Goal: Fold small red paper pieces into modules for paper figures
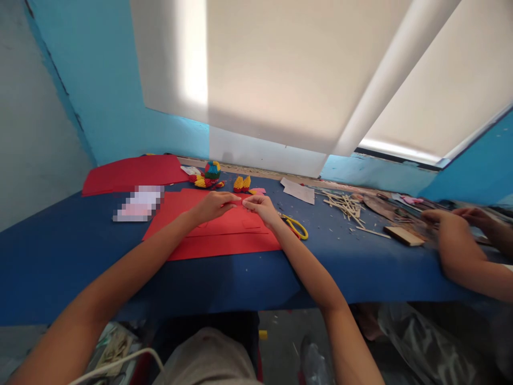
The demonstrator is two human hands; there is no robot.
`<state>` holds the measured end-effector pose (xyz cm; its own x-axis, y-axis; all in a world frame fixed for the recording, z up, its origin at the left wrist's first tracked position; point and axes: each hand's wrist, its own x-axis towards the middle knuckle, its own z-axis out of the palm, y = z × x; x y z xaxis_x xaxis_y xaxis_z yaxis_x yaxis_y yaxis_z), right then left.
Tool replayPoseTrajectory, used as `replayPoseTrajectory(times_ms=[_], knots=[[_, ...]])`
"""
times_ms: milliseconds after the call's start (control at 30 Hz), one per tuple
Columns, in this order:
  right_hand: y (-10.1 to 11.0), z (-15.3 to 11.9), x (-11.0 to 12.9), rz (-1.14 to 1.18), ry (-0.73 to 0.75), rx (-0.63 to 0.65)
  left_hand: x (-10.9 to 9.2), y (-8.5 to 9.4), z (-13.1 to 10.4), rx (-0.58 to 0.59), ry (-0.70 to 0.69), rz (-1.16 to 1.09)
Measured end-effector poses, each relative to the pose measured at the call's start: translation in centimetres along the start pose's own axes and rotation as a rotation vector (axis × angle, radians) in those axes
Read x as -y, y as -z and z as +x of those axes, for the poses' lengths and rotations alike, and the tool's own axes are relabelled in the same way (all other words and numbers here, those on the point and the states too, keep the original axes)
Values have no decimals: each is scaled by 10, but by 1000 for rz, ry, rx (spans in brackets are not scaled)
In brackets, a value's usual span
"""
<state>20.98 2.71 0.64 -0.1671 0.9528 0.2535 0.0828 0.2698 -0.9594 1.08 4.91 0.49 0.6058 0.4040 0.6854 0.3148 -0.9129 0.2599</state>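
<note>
My left hand (218,206) and my right hand (260,207) meet over the middle of the table, fingertips close together. Both are closed in a pinch. Whatever is between the fingertips is too small to make out against the red behind it. Below them lie red paper sheets (224,246), with a small red rectangular piece (251,224) on top under my right hand. Beside my right wrist is a pair of scissors or pliers with yellow handles (300,229), partly hidden. Just beyond my hands stand yellow-and-red folded paper pieces (242,184).
A multicoloured paper model (212,171) and more red sheets (132,175) are at the back. A pixelated flat object (139,204) lies left. To the right are thin wooden sticks (347,207), a wooden block (404,236) and another person's hands (441,218).
</note>
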Motion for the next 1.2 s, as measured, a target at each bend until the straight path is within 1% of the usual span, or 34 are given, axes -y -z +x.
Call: replayPoseTrajectory(times_ms=[133,267,367,500,600,667,867,967,1100,1200], knots=[[0,0,1,3,-43,7,-5,2,1,12,-40,-9],[-2,-1,1,25,-57,18,-7,2,3,28,-31,-22],[-4,0,0,49,-56,8,-5,1,2,5,-2,-19],[-2,3,-2,36,-4,-2,0,0,4,-3,36,16],[1,5,-2,10,0,-19,0,2,5,-64,123,85],[1,5,-1,-8,-7,-20,-1,4,6,-86,152,117],[-1,4,-2,-17,49,20,0,6,3,-91,139,126],[-1,3,-1,-41,60,28,1,5,2,-84,105,117],[-1,4,-1,-24,65,-27,2,5,1,-20,63,106],[-2,5,-3,10,43,-56,3,5,1,20,29,102]])
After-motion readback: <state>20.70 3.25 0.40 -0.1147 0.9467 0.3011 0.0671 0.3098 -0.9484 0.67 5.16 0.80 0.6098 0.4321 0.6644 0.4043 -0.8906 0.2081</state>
